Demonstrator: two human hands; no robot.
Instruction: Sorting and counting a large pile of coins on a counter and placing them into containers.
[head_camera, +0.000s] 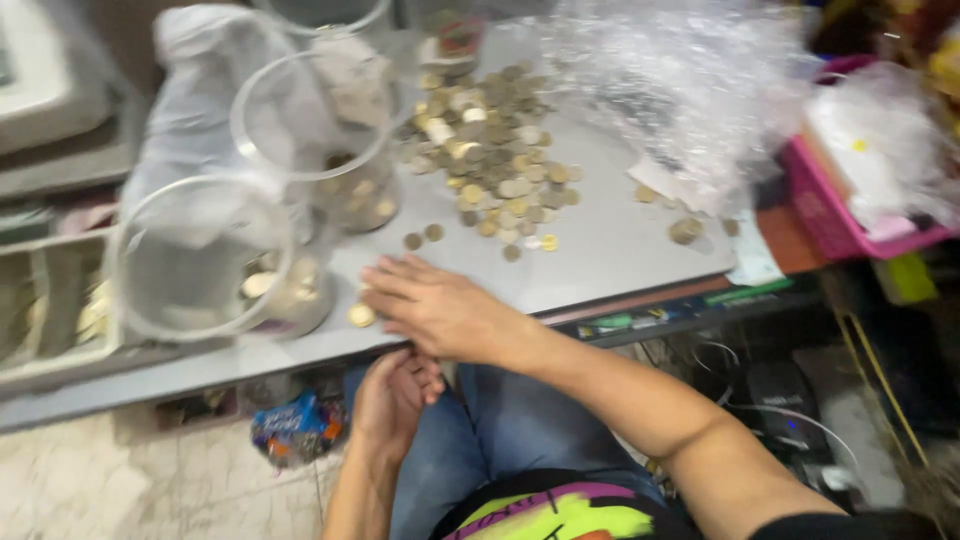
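View: head camera, looking down; frame motion-blurred.
Surface: grey table ran across the middle of the frame.
Right hand: right hand lay palm down at the table's near edge, centre of frame, fingers spread flat and pointing left; pinched nothing that I could see.
Left hand: left hand sat below the table edge, lower centre, cupped palm up with fingers curled loosely; contents could not be told.
Coin near fingers: single coin lay on the table just beside the right fingertips.
Coin pile: loose coins were heaped in the upper centre, well apart from both hands.
Jars: two clear jars, near jar at centre left and far jar above it, each held some coins at the bottom.
Plastic: crumpled clear plastic bag lay upper right.
Basket: pink basket stood at the right edge.
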